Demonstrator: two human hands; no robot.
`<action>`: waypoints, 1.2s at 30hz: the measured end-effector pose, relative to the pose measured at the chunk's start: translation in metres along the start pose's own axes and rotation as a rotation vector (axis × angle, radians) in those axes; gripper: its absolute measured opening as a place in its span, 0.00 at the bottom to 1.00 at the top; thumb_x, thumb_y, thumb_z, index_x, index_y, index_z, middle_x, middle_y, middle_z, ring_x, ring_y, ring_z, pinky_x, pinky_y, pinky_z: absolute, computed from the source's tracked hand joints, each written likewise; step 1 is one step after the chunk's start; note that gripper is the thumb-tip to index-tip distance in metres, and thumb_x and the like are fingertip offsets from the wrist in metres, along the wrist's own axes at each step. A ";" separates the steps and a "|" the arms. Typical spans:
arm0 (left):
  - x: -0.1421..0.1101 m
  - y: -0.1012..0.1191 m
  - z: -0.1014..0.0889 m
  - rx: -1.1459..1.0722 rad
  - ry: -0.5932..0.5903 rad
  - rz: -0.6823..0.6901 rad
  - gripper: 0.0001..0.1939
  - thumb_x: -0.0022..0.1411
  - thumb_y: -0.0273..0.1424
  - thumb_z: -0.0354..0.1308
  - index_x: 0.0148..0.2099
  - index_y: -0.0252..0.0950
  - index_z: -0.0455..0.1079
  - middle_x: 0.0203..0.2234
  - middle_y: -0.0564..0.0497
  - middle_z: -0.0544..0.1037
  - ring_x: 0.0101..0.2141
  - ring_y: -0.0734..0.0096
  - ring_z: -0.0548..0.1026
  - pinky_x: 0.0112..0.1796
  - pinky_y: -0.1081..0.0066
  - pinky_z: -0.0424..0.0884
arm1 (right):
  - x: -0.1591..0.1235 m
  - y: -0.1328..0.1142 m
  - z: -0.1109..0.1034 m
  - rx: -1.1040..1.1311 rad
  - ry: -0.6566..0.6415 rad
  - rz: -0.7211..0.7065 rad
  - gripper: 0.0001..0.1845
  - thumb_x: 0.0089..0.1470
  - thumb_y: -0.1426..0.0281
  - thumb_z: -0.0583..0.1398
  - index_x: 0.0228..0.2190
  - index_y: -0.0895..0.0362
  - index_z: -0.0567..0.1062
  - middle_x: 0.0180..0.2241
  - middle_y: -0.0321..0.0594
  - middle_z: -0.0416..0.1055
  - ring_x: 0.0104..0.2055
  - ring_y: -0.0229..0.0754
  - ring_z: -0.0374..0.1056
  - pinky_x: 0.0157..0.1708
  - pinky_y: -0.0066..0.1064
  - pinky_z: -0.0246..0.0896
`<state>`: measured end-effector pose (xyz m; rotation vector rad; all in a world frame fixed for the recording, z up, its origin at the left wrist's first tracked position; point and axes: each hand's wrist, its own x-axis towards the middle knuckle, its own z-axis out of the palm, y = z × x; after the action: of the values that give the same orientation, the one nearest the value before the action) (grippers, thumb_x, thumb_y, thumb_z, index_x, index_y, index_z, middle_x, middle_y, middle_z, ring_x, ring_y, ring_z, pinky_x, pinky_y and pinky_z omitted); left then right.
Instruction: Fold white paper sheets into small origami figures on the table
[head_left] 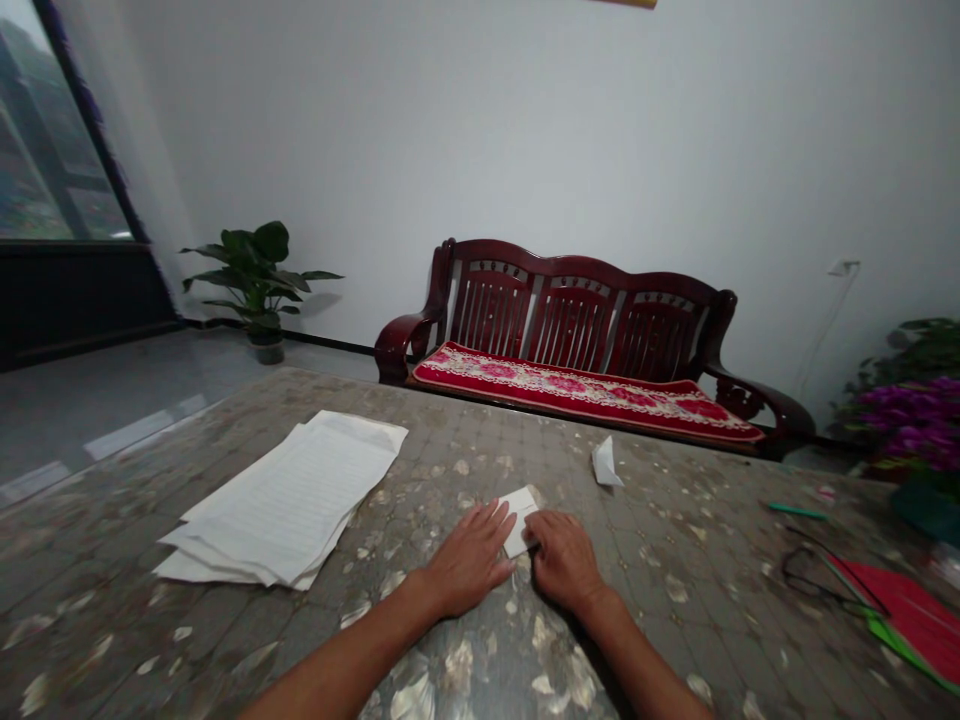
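A small folded piece of white paper (pixel 517 541) lies on the patterned tablecloth (pixel 480 640), between my two hands. My left hand (pixel 469 560) rests flat, its outstretched fingertips pressing the paper's left side. Bent fingers of my right hand (pixel 566 560) close on the paper's right edge; the thumb is mostly hidden. A crease or flap line runs across the top of the paper. Farther back to the right stands a folded white paper shape (pixel 604 464), apart from both hands.
A stack of lined paper sheets (pixel 292 500) lies on the left. To the right are a green pen (pixel 797 511), black-framed glasses (pixel 825 585) and a red sheet (pixel 911 615). Beyond the table stand a wooden bench (pixel 577 265) and a potted plant (pixel 259 275).
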<state>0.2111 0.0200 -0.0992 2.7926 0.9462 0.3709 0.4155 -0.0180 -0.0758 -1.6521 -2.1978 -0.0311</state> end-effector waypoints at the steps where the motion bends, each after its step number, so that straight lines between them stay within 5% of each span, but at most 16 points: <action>1: 0.000 0.000 0.001 0.018 -0.013 0.013 0.32 0.69 0.45 0.46 0.69 0.37 0.48 0.68 0.43 0.52 0.68 0.59 0.47 0.65 0.54 0.46 | -0.001 0.001 0.000 0.027 0.002 0.035 0.17 0.45 0.80 0.51 0.32 0.54 0.75 0.35 0.39 0.75 0.42 0.42 0.67 0.46 0.31 0.55; 4: 0.000 -0.001 0.003 0.048 -0.003 0.027 0.33 0.69 0.47 0.47 0.69 0.38 0.49 0.67 0.42 0.54 0.67 0.57 0.48 0.64 0.54 0.45 | -0.001 0.002 0.002 0.086 0.031 0.114 0.22 0.51 0.78 0.49 0.40 0.54 0.77 0.46 0.42 0.75 0.51 0.43 0.67 0.55 0.35 0.54; 8: -0.001 0.000 0.003 0.039 0.014 0.045 0.32 0.67 0.48 0.49 0.67 0.40 0.53 0.68 0.41 0.52 0.67 0.55 0.48 0.64 0.52 0.45 | 0.002 -0.001 0.007 0.115 -0.133 -0.004 0.27 0.65 0.64 0.44 0.62 0.55 0.62 0.65 0.41 0.55 0.68 0.44 0.47 0.66 0.44 0.36; 12: -0.004 0.001 -0.003 0.033 -0.025 0.052 0.29 0.66 0.45 0.53 0.65 0.41 0.57 0.68 0.41 0.52 0.67 0.53 0.49 0.64 0.51 0.46 | 0.007 0.002 0.011 0.105 -0.316 -0.026 0.31 0.67 0.57 0.38 0.66 0.57 0.51 0.69 0.40 0.43 0.70 0.42 0.37 0.67 0.44 0.31; 18: -0.015 -0.004 -0.006 0.008 -0.045 0.109 0.34 0.65 0.45 0.54 0.70 0.45 0.48 0.68 0.45 0.52 0.67 0.53 0.50 0.64 0.51 0.47 | 0.019 0.016 0.010 0.001 -0.361 0.008 0.31 0.67 0.57 0.40 0.66 0.54 0.49 0.69 0.40 0.41 0.71 0.42 0.35 0.67 0.45 0.31; 24: -0.022 -0.002 -0.010 -0.014 -0.033 0.116 0.32 0.66 0.43 0.53 0.69 0.45 0.52 0.67 0.46 0.55 0.66 0.54 0.53 0.63 0.52 0.49 | 0.038 0.032 0.014 -0.033 -0.340 0.122 0.30 0.65 0.62 0.44 0.66 0.53 0.52 0.68 0.39 0.44 0.70 0.45 0.38 0.67 0.47 0.32; 29: -0.016 0.005 -0.012 -0.048 -0.020 0.041 0.20 0.68 0.38 0.52 0.61 0.47 0.63 0.64 0.49 0.63 0.64 0.55 0.57 0.62 0.49 0.52 | 0.057 0.052 0.013 0.170 -0.213 0.210 0.26 0.62 0.68 0.46 0.58 0.56 0.68 0.60 0.40 0.64 0.63 0.40 0.58 0.62 0.34 0.47; 36: 0.007 0.004 -0.004 -0.056 0.076 -0.034 0.10 0.67 0.27 0.52 0.47 0.43 0.71 0.54 0.52 0.75 0.61 0.59 0.63 0.63 0.47 0.48 | 0.053 0.046 0.001 0.196 -0.149 0.050 0.20 0.61 0.67 0.50 0.48 0.56 0.77 0.48 0.42 0.75 0.52 0.43 0.65 0.54 0.31 0.54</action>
<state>0.2176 0.0216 -0.0932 2.7265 0.9819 0.4944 0.4459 0.0449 -0.0699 -1.6444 -2.1851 0.3212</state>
